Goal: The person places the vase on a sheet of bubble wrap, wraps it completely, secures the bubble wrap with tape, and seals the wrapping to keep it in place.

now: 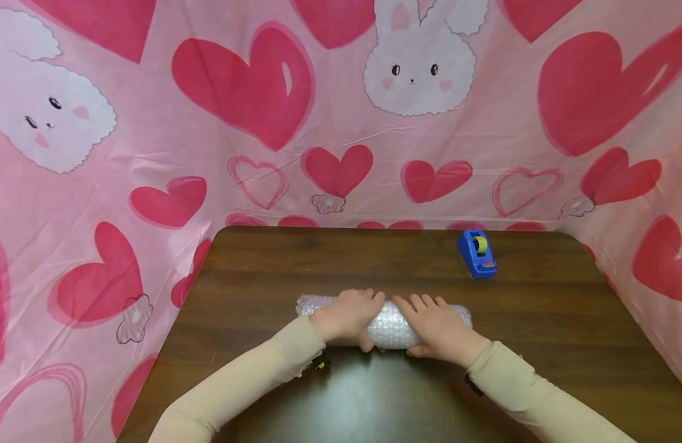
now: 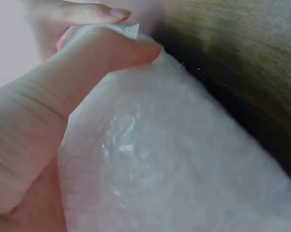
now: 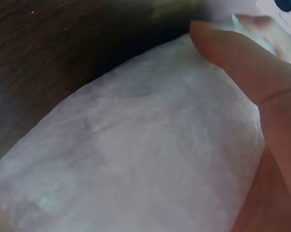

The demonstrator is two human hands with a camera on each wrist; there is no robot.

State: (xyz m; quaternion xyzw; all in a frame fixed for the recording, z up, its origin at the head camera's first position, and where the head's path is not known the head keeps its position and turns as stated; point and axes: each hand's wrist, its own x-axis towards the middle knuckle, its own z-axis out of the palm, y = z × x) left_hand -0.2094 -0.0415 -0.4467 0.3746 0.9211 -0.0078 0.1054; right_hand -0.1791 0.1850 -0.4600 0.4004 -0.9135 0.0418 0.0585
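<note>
A roll of bubble wrap [image 1: 390, 327] lies crosswise on the brown table, its two ends showing beyond the hands. My left hand [image 1: 352, 315] grips the left half from above, thumb on the near side. On the right half, my right hand [image 1: 441, 327] holds the roll in the same way, its fingers over the far side. Close up in the left wrist view, the thumb presses along the bubble wrap [image 2: 169, 150]. The right wrist view shows the other thumb against the bubble wrap [image 3: 135, 150]. Whatever may be inside the roll is hidden.
A blue tape dispenser [image 1: 477, 255] with a yellowish roll stands at the back right of the wooden table [image 1: 252, 264]. A pink cloth [image 1: 341, 129] with hearts and rabbits hangs behind the table and along both sides.
</note>
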